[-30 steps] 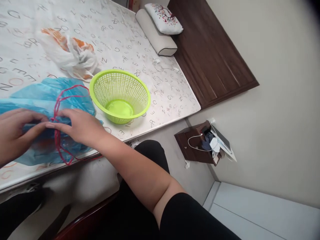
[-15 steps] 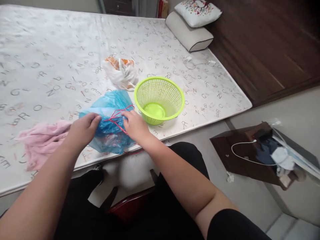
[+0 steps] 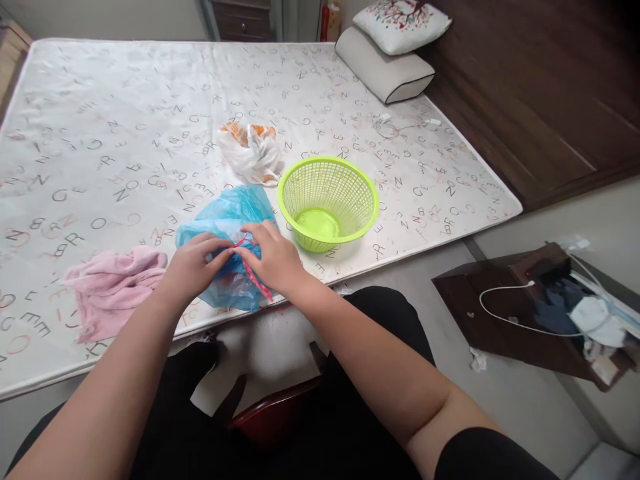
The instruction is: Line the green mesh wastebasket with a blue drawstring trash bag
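A blue plastic bag (image 3: 235,203) lies at the near edge of the mattress, with a red string (image 3: 259,281) across its gathered top. Over the bag, my left hand (image 3: 197,263) pinches the string between thumb and fingertips. My right hand (image 3: 275,260) is closed on the same string from the other side, its thumb almost meeting the left fingertips. Part of the string hangs loose below the right fingers. What the bag holds cannot be made out. Right beside my right hand stands a lime-green mesh basket (image 3: 345,190) with nothing in it.
A pink cloth (image 3: 120,283) lies crumpled left of the bag. Behind it sits a white plastic bag (image 3: 253,160) with orange print. Farther back are a grey bolster (image 3: 385,67), a printed pillow (image 3: 400,30) and a white cable (image 3: 393,127). A dark cabinet (image 3: 475,300) stands at right.
My hands have come together over the bag, and the string, which was spread in loops between them, is now drawn in at the fingertips. The view has shifted slightly left.
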{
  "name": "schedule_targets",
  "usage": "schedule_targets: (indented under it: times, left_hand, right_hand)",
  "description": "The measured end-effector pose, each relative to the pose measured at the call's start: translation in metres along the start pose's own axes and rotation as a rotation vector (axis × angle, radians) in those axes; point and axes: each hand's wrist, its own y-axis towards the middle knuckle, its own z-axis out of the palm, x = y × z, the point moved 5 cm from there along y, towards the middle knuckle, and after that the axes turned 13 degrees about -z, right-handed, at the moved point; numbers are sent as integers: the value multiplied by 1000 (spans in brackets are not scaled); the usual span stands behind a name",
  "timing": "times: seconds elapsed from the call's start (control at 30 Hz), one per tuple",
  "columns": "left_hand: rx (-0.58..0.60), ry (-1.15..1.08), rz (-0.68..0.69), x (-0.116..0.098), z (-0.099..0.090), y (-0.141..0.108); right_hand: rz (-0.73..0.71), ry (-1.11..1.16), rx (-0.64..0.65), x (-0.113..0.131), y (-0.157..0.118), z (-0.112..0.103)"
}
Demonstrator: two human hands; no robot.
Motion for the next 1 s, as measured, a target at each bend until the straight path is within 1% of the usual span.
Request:
schedule_targets:
  times: [0.1, 0.23, 0.37, 0.4, 0.53, 0.67, 0.73, 0.87, 1.0]
  left_hand:
    - [-8, -28, 54, -8, 0, -4]
    - [-39, -62, 66, -13, -3, -8]
    - [-111, -51, 54, -13, -6, -9]
    - [-104, -35, 42, -12, -4, -8]
    - [-4, 29, -61, -4, 10, -4]
    - [-6, 81, -118, -1, 14, -2]
    - [11, 101, -111, -1, 15, -2]
    - [62, 107, -11, -5, 17, -5]
    - [84, 141, -41, -2, 20, -4]
  right_hand:
    - [2, 34, 51, -7, 2, 8]
    - [49, 115, 143, -14, 5, 14]
    - [103, 127, 133, -12, 6, 10]
    - [113, 121, 127, -12, 5, 10]
    - [146, 101, 116, -15, 3, 14]
    - [149, 115, 90, -18, 2, 14]
    - [145, 130, 66, -18, 2, 13]
    - [117, 157, 7, -20, 5, 12]
    - [71, 157, 29, -22, 6, 13]
